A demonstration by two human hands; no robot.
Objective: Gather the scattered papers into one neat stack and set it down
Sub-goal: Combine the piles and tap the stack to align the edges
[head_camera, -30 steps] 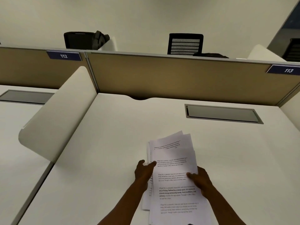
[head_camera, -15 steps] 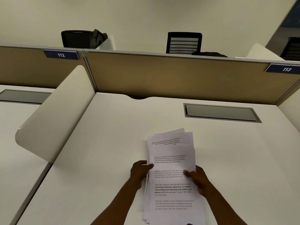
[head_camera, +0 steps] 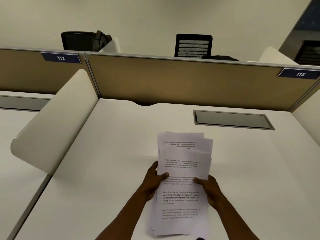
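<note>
Papers: one uneven stack, left hand and right hand each grasping a side.

I see a wide, pale cream desk top with a smooth matte surface. Its far edge meets a tan fabric partition panel, with a shallow curved notch cut into that edge. A grey rectangular metal cable hatch sits flush in the far right part. A rounded cream side divider stands along the desk's left edge. On the near middle of the desk I see a loose sheaf of white printed paper sheets, their far corners fanned unevenly; whether it rests on the surface I cannot tell.
</note>
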